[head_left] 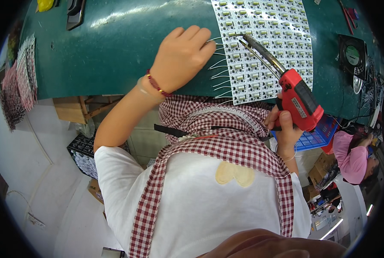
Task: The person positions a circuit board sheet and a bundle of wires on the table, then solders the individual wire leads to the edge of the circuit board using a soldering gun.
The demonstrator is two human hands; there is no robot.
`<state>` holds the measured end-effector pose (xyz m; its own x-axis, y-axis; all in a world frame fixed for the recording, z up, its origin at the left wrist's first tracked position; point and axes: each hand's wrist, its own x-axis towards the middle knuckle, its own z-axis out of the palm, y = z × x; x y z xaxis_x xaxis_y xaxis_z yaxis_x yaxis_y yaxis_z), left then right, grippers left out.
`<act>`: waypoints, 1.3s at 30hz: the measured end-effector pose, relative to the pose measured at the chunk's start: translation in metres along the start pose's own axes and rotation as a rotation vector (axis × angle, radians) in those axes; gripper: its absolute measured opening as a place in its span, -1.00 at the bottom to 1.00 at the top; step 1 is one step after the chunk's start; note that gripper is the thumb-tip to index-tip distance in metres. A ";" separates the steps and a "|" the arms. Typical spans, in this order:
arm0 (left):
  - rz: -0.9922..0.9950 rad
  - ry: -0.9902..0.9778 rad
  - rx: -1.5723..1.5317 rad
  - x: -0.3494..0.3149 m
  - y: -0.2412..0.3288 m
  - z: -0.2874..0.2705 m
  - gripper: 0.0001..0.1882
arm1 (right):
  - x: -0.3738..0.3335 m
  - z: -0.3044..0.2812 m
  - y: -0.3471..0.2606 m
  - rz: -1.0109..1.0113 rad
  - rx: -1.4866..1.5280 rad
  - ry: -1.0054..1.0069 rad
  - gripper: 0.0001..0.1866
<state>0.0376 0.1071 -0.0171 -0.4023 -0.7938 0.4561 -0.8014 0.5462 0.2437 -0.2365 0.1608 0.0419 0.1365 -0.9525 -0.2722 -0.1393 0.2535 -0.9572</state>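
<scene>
A sheet of small white circuit boards (267, 53) lies on the green table, with rows of little components on it. Thin white wires (220, 77) stick out from its left edge. My left hand (185, 51) is closed beside that edge, and a white wire runs from the board into its fingers; the fingertips are hidden. In my right hand (284, 124) is a red and black soldering gun (299, 101), gripped by its handle. Its long metal tip reaches over the sheet and points to the left edge, near the wire at my left hand.
Bundles of red and white wires (24, 77) hang at the table's left end. A small black fan (353, 56) stands on the right. Below the table edge is a blue plastic basket (314, 137). Farther right sits a person in a pink top (349, 157).
</scene>
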 end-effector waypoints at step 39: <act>-0.003 0.115 -0.177 0.011 -0.024 0.023 -0.77 | 0.016 0.010 -0.006 -0.024 -0.087 -0.025 -0.53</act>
<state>0.0423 0.0788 -0.0371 -0.3385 -0.7654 0.5474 -0.7081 0.5903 0.3875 -0.2240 0.1455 0.0421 0.1651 -0.9535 -0.2522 -0.2198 0.2137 -0.9519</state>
